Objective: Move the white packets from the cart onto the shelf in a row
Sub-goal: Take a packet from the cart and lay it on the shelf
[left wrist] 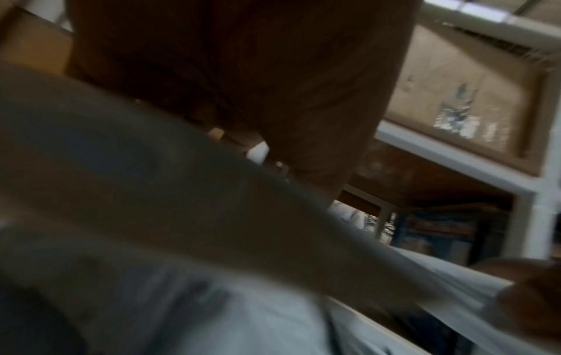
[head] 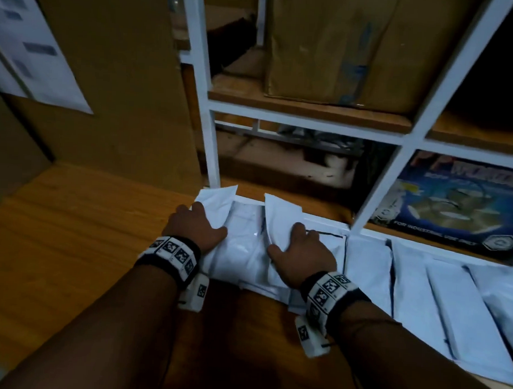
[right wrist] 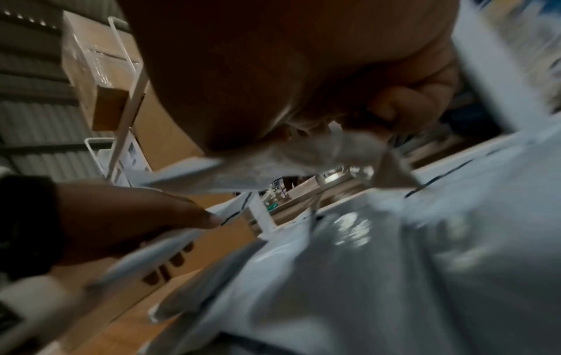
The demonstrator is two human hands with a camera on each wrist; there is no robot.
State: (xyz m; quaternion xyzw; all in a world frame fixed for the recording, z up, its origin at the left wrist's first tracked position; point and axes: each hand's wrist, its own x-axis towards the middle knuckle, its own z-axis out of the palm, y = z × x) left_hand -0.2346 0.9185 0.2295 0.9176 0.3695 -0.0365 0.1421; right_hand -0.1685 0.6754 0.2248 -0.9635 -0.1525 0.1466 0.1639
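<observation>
Several white packets [head: 244, 252] lie in a pile on a wooden shelf board [head: 71, 230] in front of me. My left hand [head: 196, 225] grips the left edge of one packet [head: 216, 203], whose far end folds upward. My right hand [head: 298, 249] holds a second packet [head: 279, 216] between thumb and fingers, and it curls upward too. The right wrist view shows the right hand's fingers [right wrist: 394, 108] curled onto a white packet [right wrist: 273, 163], with the left hand [right wrist: 136, 216] beside it. In the blurred left wrist view a pale packet [left wrist: 182, 192] lies under the left hand's palm [left wrist: 242, 72].
More white packets [head: 439, 290] lie side by side in a row to the right. Behind stands a white shelf frame [head: 305, 120] with a cardboard box [head: 338, 45] above and a blue printed box [head: 454, 209] at right. A tall cardboard box [head: 108, 70] stands at left.
</observation>
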